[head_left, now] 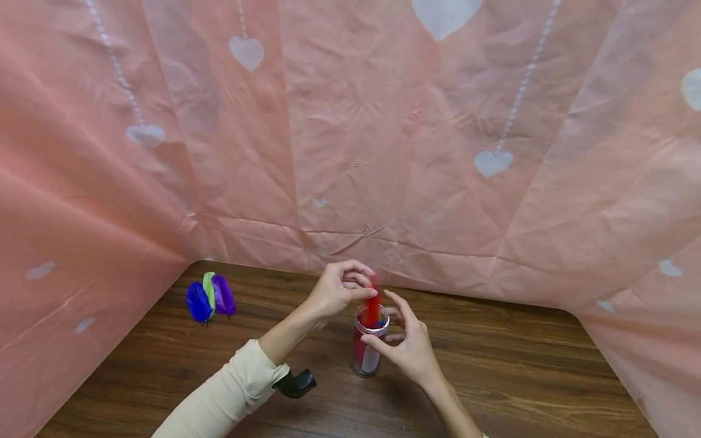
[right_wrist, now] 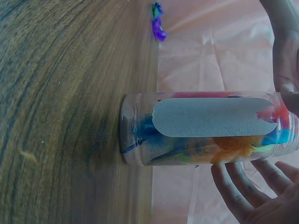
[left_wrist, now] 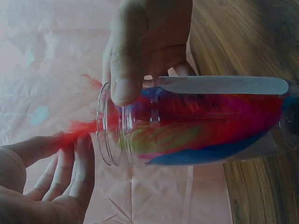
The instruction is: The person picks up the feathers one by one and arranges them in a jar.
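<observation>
1. Far left: a blue feather [head_left: 198,302], a green feather [head_left: 209,286] and a purple feather [head_left: 223,295] lie together on the wooden table [head_left: 493,371], well apart from the jar and nearer the left hand.
2. Left hand [head_left: 342,289]: thumb and fingertips pinch a red feather [head_left: 372,311], just above and left of the jar mouth.
3. Centre: the clear jar [head_left: 358,356] stands upright, mouth up. The red feather runs through the mouth, roughly along the jar's long axis.
4. Right hand [head_left: 409,347]: thumb and fingers hold the jar's neck from the right; some fingers are partly hidden behind it.
5. Limits: the red feather is blurred, its lower end lost among the packed feathers [left_wrist: 191,126]; the right wrist view cuts off part of the left hand.
</observation>
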### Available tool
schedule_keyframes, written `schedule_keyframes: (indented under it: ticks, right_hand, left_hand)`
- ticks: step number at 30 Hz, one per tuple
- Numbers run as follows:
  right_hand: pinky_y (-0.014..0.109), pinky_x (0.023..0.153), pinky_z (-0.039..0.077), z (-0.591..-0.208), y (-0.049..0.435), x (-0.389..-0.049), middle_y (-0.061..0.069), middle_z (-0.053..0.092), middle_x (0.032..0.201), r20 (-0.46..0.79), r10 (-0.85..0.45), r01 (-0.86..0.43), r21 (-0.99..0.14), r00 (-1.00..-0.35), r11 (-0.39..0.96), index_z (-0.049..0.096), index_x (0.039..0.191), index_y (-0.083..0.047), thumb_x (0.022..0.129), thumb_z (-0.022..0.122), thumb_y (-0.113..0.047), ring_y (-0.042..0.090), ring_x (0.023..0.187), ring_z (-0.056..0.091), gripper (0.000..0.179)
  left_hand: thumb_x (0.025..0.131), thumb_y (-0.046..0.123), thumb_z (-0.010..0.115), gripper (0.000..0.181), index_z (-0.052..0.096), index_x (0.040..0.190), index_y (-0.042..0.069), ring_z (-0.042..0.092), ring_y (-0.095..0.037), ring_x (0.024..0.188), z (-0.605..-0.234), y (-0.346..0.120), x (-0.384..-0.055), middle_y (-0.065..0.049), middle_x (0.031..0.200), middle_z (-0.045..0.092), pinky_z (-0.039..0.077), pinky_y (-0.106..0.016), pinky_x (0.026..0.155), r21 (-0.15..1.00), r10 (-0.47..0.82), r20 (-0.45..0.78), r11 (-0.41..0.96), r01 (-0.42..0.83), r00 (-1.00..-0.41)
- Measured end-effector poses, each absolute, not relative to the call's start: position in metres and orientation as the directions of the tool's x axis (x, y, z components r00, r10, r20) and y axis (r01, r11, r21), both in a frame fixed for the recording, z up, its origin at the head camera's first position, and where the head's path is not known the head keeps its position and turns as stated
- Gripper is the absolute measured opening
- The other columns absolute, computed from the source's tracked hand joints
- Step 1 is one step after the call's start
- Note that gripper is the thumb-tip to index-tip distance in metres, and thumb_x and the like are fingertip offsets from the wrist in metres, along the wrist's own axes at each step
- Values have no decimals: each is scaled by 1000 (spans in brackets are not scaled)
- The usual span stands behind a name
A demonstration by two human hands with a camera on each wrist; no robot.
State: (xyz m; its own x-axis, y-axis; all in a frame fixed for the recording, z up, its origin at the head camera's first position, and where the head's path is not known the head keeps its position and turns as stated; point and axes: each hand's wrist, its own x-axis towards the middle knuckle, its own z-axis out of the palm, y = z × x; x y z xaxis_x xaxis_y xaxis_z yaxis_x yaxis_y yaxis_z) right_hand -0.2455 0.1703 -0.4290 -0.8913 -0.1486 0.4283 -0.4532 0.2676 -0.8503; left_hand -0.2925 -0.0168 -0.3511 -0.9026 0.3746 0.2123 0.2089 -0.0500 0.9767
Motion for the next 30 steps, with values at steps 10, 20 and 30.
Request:
schedule_keyframes:
  ticks: [10,20,30]
  right_hand:
    - [34,70,64,-430,171,-246,14,75,111,426,-153,-452,-852,-892,264,51,146,-7,77,92,-8,31,97,74,81]
    - [33,70,63,-431,172,-247,14,74,111,434,-164,-464,-845,-886,265,49,147,-6,78,92,-8,30,95,74,81]
    - [34,71,64,-430,173,-248,16,74,112,424,-153,-451,-849,-893,275,49,147,-2,76,93,-7,31,94,73,84]
  left_hand:
    - [86,-12,76,28,64,111,-14,69,-12,71,-359,-19,-292,-21,85,72,57,-20,67,923,427,306,86,375,-851]
    - [84,-14,77,27,65,108,-13,72,-19,72,-360,-16,-291,-22,84,72,55,-20,65,911,413,327,102,400,-850]
    - [83,-12,79,26,67,105,-11,68,-9,69,-360,-10,-290,-24,85,75,51,-19,60,914,336,353,78,399,-873]
